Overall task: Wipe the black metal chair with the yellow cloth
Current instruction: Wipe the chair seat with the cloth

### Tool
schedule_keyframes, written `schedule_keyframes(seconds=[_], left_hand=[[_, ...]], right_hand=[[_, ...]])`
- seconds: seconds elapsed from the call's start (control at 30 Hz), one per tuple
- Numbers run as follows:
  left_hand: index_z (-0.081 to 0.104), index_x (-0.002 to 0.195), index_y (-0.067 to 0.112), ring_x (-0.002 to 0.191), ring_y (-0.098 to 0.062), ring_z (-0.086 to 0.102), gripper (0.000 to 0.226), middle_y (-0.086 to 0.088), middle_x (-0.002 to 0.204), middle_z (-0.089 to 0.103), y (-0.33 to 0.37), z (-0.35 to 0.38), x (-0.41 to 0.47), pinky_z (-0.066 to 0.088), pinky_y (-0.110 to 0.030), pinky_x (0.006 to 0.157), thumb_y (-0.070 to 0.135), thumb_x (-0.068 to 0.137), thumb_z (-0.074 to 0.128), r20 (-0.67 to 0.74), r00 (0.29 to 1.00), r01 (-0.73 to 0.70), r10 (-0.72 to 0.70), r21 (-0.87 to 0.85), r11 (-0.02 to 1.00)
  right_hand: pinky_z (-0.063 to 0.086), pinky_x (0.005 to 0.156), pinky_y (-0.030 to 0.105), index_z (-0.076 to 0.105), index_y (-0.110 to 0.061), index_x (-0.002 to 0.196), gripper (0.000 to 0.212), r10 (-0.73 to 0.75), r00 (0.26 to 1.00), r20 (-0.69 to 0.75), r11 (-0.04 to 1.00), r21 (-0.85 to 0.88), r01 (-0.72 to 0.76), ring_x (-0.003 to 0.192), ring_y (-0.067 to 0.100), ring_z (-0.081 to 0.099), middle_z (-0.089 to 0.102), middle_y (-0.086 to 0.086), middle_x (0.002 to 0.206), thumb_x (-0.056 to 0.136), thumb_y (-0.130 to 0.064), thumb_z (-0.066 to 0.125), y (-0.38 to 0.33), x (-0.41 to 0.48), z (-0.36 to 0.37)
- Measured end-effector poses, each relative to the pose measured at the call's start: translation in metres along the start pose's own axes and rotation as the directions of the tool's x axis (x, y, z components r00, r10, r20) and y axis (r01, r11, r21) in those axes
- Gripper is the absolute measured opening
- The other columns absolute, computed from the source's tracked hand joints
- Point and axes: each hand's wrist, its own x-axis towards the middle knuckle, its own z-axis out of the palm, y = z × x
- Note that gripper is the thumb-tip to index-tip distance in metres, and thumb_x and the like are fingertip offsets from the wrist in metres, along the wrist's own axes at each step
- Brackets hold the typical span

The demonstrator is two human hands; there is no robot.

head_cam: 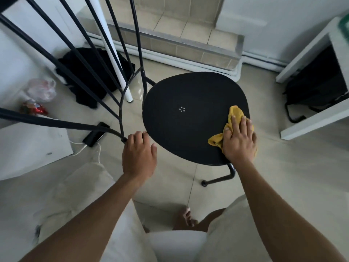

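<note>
2 things matter: the black metal chair [188,118], standing on the tiled floor [273,167], looks rigid, best steadied at the seat rim, where the left hand [138,157] rests, fingers [145,135] curled; the yellow cloth [233,118], soft and limp, lies near the seat's right edge under the right hand [238,142], fingers spread flat.

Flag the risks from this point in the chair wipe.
1. The yellow cloth sits under the right hand at the seat edge; a stroke outward could slide off.
2. The left hand only steadies the frame; hard pushes might shift the chair toward the phone and cable on the floor.
</note>
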Motion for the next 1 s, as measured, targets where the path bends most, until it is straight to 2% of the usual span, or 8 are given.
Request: schedule_keyframes(seconds=[0.07,0.13,0.3,0.43,0.6,0.7,0.87,1.0], left_hand=[[0.058,0.107,0.006,0.098,-0.029,0.052,0.039,-0.012,0.108,0.057,0.003,-0.008,0.010,0.046,-0.038,0.075,0.038,0.098,0.038,0.022,0.999,0.041,-0.039,-0.056,0.998],[0.057,0.108,0.006,0.101,-0.029,0.052,0.039,-0.011,0.111,0.056,0.003,-0.014,0.019,0.044,-0.038,0.070,0.036,0.100,0.033,0.065,0.996,0.071,-0.066,-0.082,0.994],[0.054,0.112,0.008,0.102,-0.027,0.052,0.033,-0.010,0.112,0.054,-0.003,-0.017,0.024,0.038,-0.035,0.065,0.030,0.102,0.031,0.060,0.998,0.005,-0.002,-0.047,0.999],[0.054,0.111,0.010,0.099,-0.027,0.053,0.028,-0.009,0.111,0.054,-0.005,-0.016,0.022,0.044,-0.036,0.065,0.027,0.100,0.035,0.057,0.998,-0.022,0.023,-0.027,0.999],[0.054,0.113,0.011,0.098,-0.025,0.054,0.027,-0.008,0.111,0.053,-0.007,-0.016,0.020,0.044,-0.034,0.064,0.028,0.099,0.038,0.064,0.997,-0.052,0.052,0.005,0.999],[0.054,0.110,0.011,0.098,-0.024,0.054,0.028,-0.007,0.110,0.052,-0.007,-0.015,0.019,0.042,-0.033,0.063,0.030,0.098,0.038,0.057,0.997,-0.061,0.061,0.001,0.998],[0.055,0.107,0.010,0.097,-0.024,0.054,0.028,-0.007,0.109,0.053,-0.008,-0.018,0.021,0.041,-0.033,0.062,0.030,0.097,0.039,0.058,0.996,-0.066,0.065,0.014,0.998],[0.049,0.120,0.010,0.099,-0.024,0.056,0.033,-0.009,0.121,0.046,-0.006,-0.012,0.021,0.050,-0.034,0.064,0.029,0.094,0.044,0.023,0.999,-0.029,0.031,-0.068,0.997]], right_hand=[[0.001,0.123,0.048,0.015,-0.029,0.158,0.060,-0.023,1.000,-0.004,0.999,-0.035,0.022,0.153,0.022,0.002,0.009,0.003,0.166,0.101,-0.048,0.013,-0.007,-0.023,0.004],[0.000,0.123,0.050,0.014,-0.029,0.158,0.063,-0.100,0.995,0.009,0.993,-0.066,0.100,0.153,0.022,0.002,0.009,0.003,0.166,0.099,-0.050,0.007,-0.018,-0.048,0.009],[0.003,0.122,0.054,0.008,-0.026,0.158,0.060,-0.322,0.944,0.075,0.935,-0.130,0.329,0.153,0.026,0.000,0.006,0.004,0.166,0.102,-0.049,0.006,-0.063,-0.087,0.028],[0.000,0.121,0.056,0.001,-0.023,0.158,0.060,-0.470,0.868,0.159,0.861,-0.133,0.491,0.153,0.028,-0.007,-0.001,0.005,0.166,0.102,-0.044,0.006,-0.098,-0.097,0.036],[0.002,0.124,0.049,0.009,-0.026,0.158,0.055,-0.569,0.808,0.154,0.808,-0.080,0.584,0.153,0.022,-0.003,0.006,-0.001,0.165,0.106,-0.044,0.009,-0.087,-0.092,0.034],[0.002,0.124,0.044,0.011,-0.027,0.158,0.055,-0.557,0.819,0.136,0.817,-0.088,0.570,0.153,0.018,-0.003,0.008,-0.003,0.166,0.106,-0.045,0.008,-0.062,-0.082,0.026],[0.005,0.125,0.041,0.015,-0.030,0.157,0.059,-0.405,0.912,0.063,0.909,-0.082,0.409,0.153,0.016,0.004,0.014,-0.004,0.165,0.102,-0.049,0.005,-0.012,-0.057,0.009],[-0.001,0.124,0.044,0.003,-0.037,0.156,0.064,-0.226,0.972,0.064,0.974,0.028,0.225,0.149,0.010,-0.012,0.000,-0.009,0.166,0.096,-0.057,-0.003,0.036,-0.036,-0.002]])
